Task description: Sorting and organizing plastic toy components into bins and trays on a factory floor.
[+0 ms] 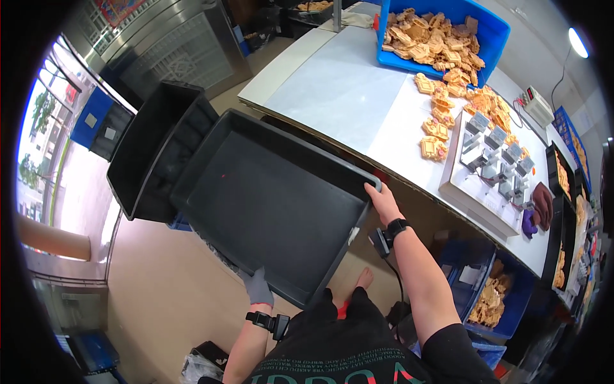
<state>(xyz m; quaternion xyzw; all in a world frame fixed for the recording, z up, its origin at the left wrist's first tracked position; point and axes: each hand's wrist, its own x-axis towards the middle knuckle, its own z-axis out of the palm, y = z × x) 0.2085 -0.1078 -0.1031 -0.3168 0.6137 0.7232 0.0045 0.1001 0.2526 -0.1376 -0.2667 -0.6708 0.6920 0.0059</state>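
A large shallow black plastic tray (pixel 275 205) is held in front of me, its inside bare but for a tiny red speck. Gloved in grey, my left hand (pixel 258 288) grips the near left rim. My bare right hand (pixel 382 201) clasps the far right corner, thumb over the edge. Each wrist wears a black strap with a small device. The tray's far side lies close to the edge of the white worktable (pixel 332 77). Its left end is by a deep black crate (pixel 160 147).
On the table, a tilted blue bin (pixel 384 48) spills tan plastic parts (pixel 435 41). Nearby stands a white fixture board (pixel 483 192) with several metal clamps. Below the table, a blue crate (pixel 511 320) holds more tan parts. Black trays (pixel 555 211) line the right side.
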